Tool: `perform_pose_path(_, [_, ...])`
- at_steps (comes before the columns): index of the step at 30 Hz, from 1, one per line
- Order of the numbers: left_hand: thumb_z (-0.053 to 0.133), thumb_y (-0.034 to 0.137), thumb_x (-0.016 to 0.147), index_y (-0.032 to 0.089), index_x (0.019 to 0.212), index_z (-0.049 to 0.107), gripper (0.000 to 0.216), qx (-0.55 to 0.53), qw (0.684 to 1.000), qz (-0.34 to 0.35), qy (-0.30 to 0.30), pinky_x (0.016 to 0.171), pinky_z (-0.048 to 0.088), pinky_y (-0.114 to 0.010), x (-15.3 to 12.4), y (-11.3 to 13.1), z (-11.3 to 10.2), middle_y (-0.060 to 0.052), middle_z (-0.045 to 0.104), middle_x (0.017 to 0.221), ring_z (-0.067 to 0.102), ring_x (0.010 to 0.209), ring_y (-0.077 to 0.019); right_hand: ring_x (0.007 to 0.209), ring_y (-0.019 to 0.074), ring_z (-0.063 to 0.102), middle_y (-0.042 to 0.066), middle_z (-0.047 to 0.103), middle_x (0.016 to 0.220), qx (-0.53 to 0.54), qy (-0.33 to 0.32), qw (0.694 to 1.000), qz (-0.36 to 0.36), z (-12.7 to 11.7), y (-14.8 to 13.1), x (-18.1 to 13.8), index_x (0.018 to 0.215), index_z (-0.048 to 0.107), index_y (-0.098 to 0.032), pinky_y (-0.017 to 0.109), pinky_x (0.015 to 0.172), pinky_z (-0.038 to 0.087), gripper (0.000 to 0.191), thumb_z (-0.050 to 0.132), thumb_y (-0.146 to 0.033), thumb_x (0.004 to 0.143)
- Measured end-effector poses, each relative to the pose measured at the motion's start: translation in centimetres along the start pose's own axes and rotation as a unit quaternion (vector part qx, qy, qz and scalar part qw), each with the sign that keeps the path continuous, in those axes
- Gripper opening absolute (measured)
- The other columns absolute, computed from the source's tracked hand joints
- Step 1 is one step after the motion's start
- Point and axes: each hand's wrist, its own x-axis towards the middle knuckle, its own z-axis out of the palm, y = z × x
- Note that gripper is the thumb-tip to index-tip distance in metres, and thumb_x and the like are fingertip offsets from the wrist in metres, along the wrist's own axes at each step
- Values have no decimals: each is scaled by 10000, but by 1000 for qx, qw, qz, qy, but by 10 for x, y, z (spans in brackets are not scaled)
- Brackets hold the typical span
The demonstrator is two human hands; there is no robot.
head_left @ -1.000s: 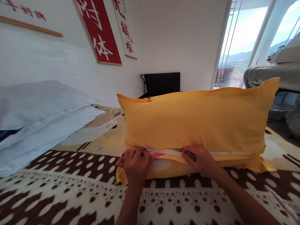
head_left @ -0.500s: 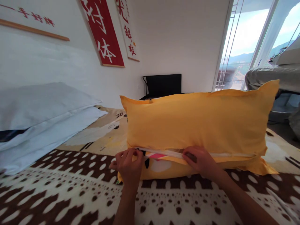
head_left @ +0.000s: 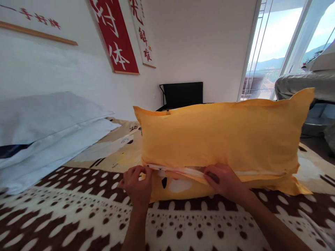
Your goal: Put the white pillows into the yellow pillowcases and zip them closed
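A stuffed yellow pillowcase (head_left: 220, 136) lies in front of me, its long opening facing my side. Along that opening runs a white zipper (head_left: 180, 170), with a sliver of pink and white fabric showing at it. My left hand (head_left: 137, 184) is closed in a pinch at the zipper's left end, where a small dark zipper pull shows at the fingertips. Near the middle of the opening, my right hand (head_left: 223, 179) pinches the pillowcase's edge beside the zipper. A dark and white print marks the lower fabric between my hands.
Under the pillowcase spreads a brown, white and beige patterned blanket (head_left: 99, 202). White pillows (head_left: 52, 118) lean against the wall at left. A black panel (head_left: 183, 94) stands behind. At right are a grey covered object (head_left: 300, 85) and a window (head_left: 274, 52).
My left hand has slid left along the zipper to its left end, and less pink fabric shows in the opening. My right hand has stayed in place.
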Motion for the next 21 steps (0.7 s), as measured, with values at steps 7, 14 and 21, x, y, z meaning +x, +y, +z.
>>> perform_pose_path(7, [569, 276, 765, 198, 604, 568, 178, 21, 999, -8, -24, 736, 280, -351, 2, -10, 3, -16, 623, 709, 544, 726, -191, 667, 129, 529, 23, 644, 732, -3, -29, 999, -28, -7, -9, 0, 823, 620, -186, 242, 641, 373, 217, 435, -257, 911])
perform_pose_path(14, [527, 252, 786, 172, 855, 626, 145, -9, 998, 51, 19, 860, 355, -417, 4, -8, -3, -121, 641, 962, 562, 972, -276, 682, 144, 550, 32, 648, 731, -5, -26, 999, -36, -10, -9, 0, 814, 619, -177, 257, 645, 379, 234, 440, -285, 919])
perform_pose_path(21, [487, 184, 811, 201, 1169, 550, 364, -130, 933, 280, -185, 957, 330, -408, -3, 26, -9, -128, 571, 1229, 509, 1183, -266, 807, 204, 593, 54, 667, 852, -70, -96, 992, -50, -21, -17, -1, 935, 613, -180, 291, 693, 396, 333, 704, -430, 736])
